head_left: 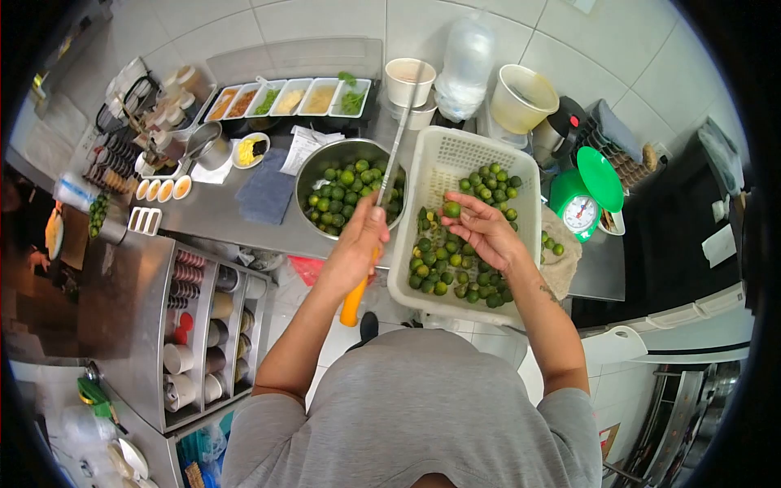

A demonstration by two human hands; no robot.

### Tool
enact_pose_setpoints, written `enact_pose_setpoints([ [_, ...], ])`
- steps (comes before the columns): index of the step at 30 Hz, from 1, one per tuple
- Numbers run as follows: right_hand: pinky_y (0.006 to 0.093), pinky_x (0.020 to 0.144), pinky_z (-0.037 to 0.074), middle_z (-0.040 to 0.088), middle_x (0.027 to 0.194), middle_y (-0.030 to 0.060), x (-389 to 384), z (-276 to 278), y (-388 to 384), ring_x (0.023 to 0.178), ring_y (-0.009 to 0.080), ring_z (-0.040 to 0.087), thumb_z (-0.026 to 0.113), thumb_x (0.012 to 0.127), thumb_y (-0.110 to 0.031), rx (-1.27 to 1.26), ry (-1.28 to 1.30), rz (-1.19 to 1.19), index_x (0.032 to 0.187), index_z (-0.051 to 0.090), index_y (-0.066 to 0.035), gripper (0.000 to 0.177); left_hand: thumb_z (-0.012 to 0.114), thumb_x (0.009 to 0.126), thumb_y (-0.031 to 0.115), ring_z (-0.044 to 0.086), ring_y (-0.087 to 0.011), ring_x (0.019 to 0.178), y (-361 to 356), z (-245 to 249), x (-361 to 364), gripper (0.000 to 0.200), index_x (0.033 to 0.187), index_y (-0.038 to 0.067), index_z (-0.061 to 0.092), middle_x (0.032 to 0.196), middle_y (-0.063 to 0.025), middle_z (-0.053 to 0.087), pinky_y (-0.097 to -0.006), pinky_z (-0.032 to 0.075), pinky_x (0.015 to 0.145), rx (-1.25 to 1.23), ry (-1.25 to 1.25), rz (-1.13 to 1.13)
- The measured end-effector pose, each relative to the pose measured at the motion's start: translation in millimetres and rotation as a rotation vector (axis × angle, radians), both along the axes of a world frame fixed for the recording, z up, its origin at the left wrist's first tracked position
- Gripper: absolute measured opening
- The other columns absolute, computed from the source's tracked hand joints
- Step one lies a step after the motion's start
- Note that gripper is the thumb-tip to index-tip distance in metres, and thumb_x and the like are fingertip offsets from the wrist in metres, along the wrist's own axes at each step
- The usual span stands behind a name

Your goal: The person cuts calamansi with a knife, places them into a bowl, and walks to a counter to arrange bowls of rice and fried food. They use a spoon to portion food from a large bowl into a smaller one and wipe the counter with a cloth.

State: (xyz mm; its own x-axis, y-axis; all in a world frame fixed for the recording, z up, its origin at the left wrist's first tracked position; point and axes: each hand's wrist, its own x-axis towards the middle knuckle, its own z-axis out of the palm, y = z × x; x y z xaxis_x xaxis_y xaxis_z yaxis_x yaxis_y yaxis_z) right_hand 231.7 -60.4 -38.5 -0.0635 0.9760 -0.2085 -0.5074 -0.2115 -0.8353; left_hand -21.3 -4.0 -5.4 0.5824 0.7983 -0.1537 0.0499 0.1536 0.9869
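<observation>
My left hand (358, 242) is closed round the orange handle of a long knife (396, 146), its blade pointing up and away from me. Between the fingertips of my right hand (486, 229) is a small green lime (451, 209), held above a white plastic basket (407, 281). Inside that basket lie many loose limes (441, 267), some in the near half and a cluster toward the back right. To its left, a steel bowl (313, 149) holds more whole green limes (346, 189); the knife blade crosses over its right side.
Condiment trays (289, 99) line the back left of the steel counter (215, 213), near a blue cloth (264, 187). A green scale (580, 213) stands right of the basket, beside a beige cloth (561, 272) with several limes. Behind are a yellowish tub (523, 102) and a white tub (409, 81).
</observation>
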Motion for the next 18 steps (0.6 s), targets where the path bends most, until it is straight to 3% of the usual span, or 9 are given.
enact_pose_setpoints([
  [6,0.0283,0.090,0.048,0.060,0.106,0.0068,-17.0,8.5,-8.1,0.104,0.0169,0.058,0.057,0.089,-0.001,0.114,0.005,-0.193,0.122,0.052,0.001,0.034,0.036,0.098,0.046,0.041,-0.0071,0.057,-13.6,-1.1,22.8,0.062,0.145,0.008,0.020,0.082,-0.0023,0.047,-0.0192,0.036,0.048,-0.049,-0.096,-0.252],
  [9,0.0303,0.090,0.048,0.060,0.108,0.0076,-11.3,-7.3,-7.0,0.103,0.0163,0.057,0.057,0.088,0.000,0.163,-0.091,-0.159,0.118,0.054,0.000,0.030,0.035,0.098,0.046,0.042,-0.0073,0.058,-14.9,-4.3,33.1,0.062,0.145,0.008,0.019,0.082,-0.0023,0.046,-0.0194,0.035,0.048,-0.025,-0.071,-0.319],
  [13,0.0316,0.090,0.048,0.060,0.112,0.0091,-12.6,-8.5,-9.5,0.103,0.0159,0.057,0.057,0.088,0.001,0.234,-0.143,-0.145,0.115,0.055,0.001,0.028,0.035,0.098,0.046,0.043,-0.0080,0.058,-13.8,-2.6,42.2,0.058,0.142,0.008,0.030,0.081,-0.0021,0.045,-0.0209,0.035,0.048,-0.042,0.016,-0.360],
  [16,0.0314,0.090,0.048,0.060,0.111,0.0088,-15.7,1.0,-12.3,0.103,0.0159,0.057,0.056,0.088,0.002,0.239,-0.165,-0.149,0.115,0.055,0.001,0.027,0.034,0.098,0.046,0.043,-0.0090,0.063,-4.6,-12.6,41.8,0.057,0.145,0.014,0.029,0.080,-0.0014,0.043,-0.0224,0.039,0.055,-0.015,0.087,-0.327],
  [18,0.0306,0.090,0.048,0.061,0.111,0.0083,-16.0,2.8,-12.9,0.104,0.0158,0.057,0.055,0.088,0.002,0.242,-0.159,-0.126,0.115,0.056,0.002,0.026,0.034,0.098,0.045,0.051,-0.0163,0.073,-5.3,-13.6,39.5,0.056,0.143,0.012,0.030,0.085,-0.0065,0.050,-0.0277,0.044,0.064,0.077,0.114,-0.334],
])
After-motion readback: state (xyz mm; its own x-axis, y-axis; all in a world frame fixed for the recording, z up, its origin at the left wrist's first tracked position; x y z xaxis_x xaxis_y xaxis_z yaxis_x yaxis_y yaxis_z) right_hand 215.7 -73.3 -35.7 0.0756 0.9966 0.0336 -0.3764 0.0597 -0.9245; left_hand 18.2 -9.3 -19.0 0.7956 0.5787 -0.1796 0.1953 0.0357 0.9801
